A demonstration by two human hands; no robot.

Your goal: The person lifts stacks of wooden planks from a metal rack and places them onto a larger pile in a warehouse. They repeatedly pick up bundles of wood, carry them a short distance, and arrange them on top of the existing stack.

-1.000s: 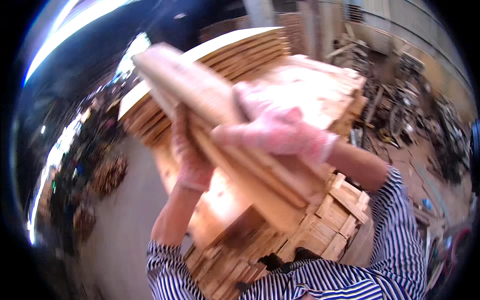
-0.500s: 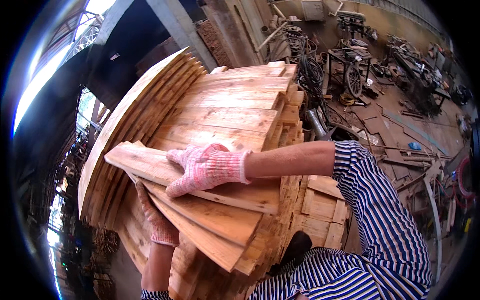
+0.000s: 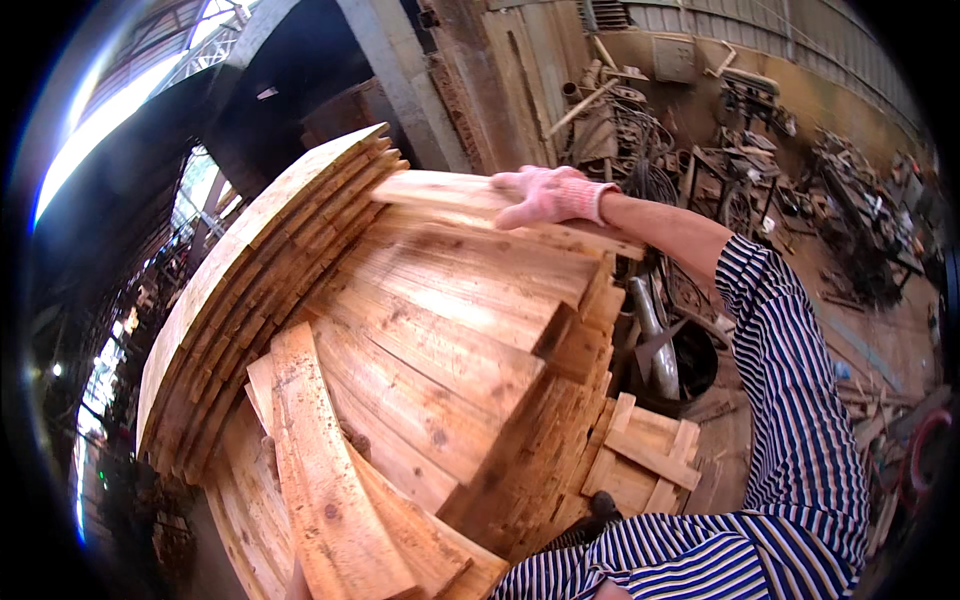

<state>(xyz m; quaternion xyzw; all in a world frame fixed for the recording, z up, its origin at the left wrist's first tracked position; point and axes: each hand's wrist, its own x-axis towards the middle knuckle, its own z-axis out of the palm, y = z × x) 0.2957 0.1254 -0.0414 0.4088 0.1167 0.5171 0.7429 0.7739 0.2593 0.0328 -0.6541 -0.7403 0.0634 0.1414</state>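
Nearest, at the lower edge, is the person's striped shirt (image 3: 690,555), with a dark shoe (image 3: 603,505) just beyond it. Left of the shirt, a few loose planks (image 3: 325,470) lie one on another, fanned a little and slanting up and away, the top one with knots and dark specks. The left hand (image 3: 354,438) is mostly hidden by them; bits of its fingers show at both long edges of the top plank, curled up against the wood from beneath, so they seem to grip it, though how tightly I cannot tell. Right of the shoe, low down, sits a slatted wood frame (image 3: 650,455)

Under and beyond the loose planks spreads the main stack (image 3: 430,350), its boards side by side, their ends stepped unevenly along the right side. Along its left stands a higher stack (image 3: 255,285), several layers deep, curved by the lens. At the far end of the main stack, the right hand (image 3: 550,195), in a pink and white glove, lies palm down over a far plank (image 3: 430,188), thumb apart from the other fingers, which reach over the wood

Past the stack's right side are a metal pipe (image 3: 655,340) and tangled scrap (image 3: 735,170); a wall (image 3: 690,90) rises behind
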